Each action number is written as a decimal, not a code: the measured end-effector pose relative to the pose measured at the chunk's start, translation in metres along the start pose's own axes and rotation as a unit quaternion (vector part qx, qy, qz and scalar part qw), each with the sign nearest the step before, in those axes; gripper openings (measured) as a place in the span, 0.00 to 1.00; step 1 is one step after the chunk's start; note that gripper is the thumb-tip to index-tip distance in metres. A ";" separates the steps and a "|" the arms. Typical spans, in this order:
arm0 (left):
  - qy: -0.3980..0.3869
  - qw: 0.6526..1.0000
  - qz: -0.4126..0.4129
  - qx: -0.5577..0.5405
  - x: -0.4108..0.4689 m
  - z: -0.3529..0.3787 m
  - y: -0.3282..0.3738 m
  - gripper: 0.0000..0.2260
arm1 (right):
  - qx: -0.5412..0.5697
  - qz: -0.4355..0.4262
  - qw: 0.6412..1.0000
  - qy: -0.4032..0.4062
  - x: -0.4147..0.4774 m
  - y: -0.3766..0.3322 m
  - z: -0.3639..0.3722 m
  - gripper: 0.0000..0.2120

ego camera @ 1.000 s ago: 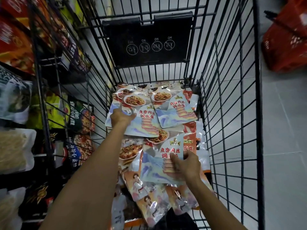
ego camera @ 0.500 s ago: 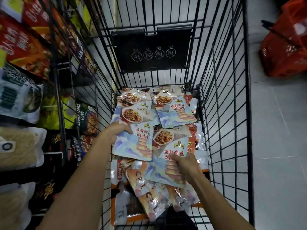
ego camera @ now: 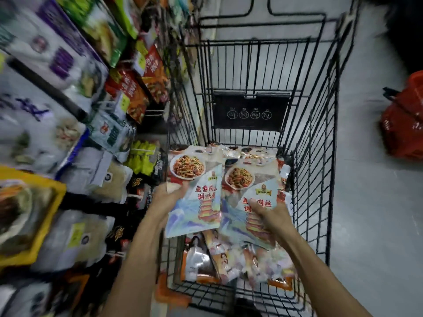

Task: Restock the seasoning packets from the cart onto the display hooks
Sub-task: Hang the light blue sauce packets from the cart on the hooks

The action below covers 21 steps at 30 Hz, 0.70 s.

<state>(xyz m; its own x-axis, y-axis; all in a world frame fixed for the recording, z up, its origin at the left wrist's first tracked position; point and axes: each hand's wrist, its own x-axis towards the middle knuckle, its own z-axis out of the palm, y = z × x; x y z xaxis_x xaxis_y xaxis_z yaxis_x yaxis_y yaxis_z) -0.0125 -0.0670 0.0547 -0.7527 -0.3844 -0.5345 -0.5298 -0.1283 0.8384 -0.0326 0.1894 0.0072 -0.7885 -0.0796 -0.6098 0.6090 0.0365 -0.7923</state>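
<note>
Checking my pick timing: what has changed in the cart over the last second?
The left hand took grip of a seasoning packet at the far end of the cart and drew it back and up; the right hand lifted the second packet off the pile. Both are now held side by side. The loose packets and red basket stayed put.

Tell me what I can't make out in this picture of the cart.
All in the head view:
Shelf goods: motion blur smears the labels beyond reading.
Right packet: the right hand covers part of its print.
Left hand: its fingers are hidden behind the left packet.
Loose packets in the cart: mostly hidden under the two held ones.
Red basket: cut off by the right edge.
</note>
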 end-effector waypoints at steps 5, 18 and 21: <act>0.058 0.994 0.091 -0.017 -0.088 -0.059 0.050 0.03 | -0.020 -0.072 0.993 -0.086 -0.046 -0.052 0.028 0.09; 0.314 0.910 0.252 -0.098 -0.395 -0.183 0.056 0.07 | -0.076 -0.229 0.881 -0.407 -0.251 -0.126 0.140 0.10; 0.367 0.879 0.277 -0.122 -0.468 -0.201 0.044 0.09 | -0.093 -0.259 0.842 -0.464 -0.303 -0.128 0.165 0.19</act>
<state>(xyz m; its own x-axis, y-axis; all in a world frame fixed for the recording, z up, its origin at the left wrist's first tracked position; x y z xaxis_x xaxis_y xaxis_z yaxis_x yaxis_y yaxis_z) 0.3957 -0.0767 0.3631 -0.3663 -0.9248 0.1026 0.0061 0.1079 0.9941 0.1425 0.0445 0.2973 -0.4855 -0.8738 0.0274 0.1124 -0.0935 -0.9893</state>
